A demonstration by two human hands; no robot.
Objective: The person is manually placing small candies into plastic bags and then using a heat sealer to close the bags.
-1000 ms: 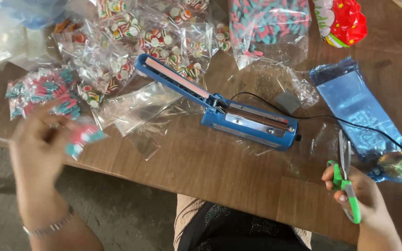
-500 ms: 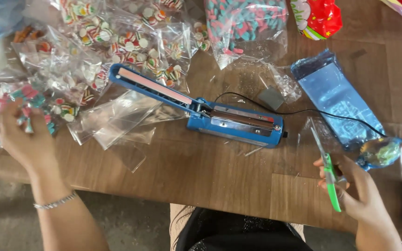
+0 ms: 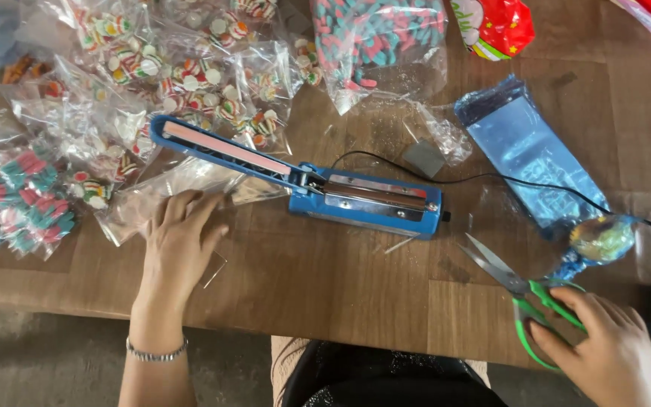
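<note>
My left hand (image 3: 178,241) lies flat, fingers spread, on an empty clear bag (image 3: 167,194) just beside the blue heat sealer (image 3: 325,185), whose arm stands raised. My right hand (image 3: 604,350) grips green scissors (image 3: 533,298), blades apart. Filled candy packets (image 3: 114,90) already crowd the table (image 3: 325,294); this bag looks unfilled and unsealed.

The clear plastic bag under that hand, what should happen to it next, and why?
Probably slide the clear plastic bag under the raised arm of the blue heat sealer. The left hand lies flat on it, right beside the open sealer, while the right hand rests on the green-handled scissors.
</note>
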